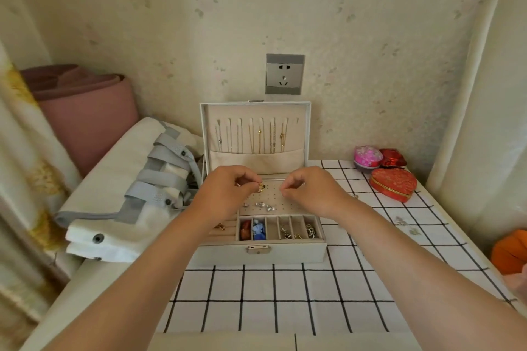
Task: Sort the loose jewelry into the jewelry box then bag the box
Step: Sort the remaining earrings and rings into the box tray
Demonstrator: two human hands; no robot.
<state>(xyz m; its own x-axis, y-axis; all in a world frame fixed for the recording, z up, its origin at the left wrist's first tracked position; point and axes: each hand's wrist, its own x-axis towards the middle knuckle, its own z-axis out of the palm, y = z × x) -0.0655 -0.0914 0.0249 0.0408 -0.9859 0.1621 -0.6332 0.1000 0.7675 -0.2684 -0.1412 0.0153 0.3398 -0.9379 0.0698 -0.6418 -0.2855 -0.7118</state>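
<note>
The left hand (228, 191) pinches a tiny gold earring (261, 187) just above the holed pad (272, 194) in the open jewelry box (256, 258). Beside it, the right hand (310, 191) has its fingers (288, 186) curled tight. I cannot tell what they hold. The earring looks light, hard and slippery, so pinch its round front.

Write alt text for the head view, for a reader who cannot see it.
Two hands work over an open jewelry box on a checked tablecloth. The left hand pinches a small gold piece above the perforated panel, and the right hand curls beside it, its contents too small to tell. A white and grey bag lies left of the box.
</note>
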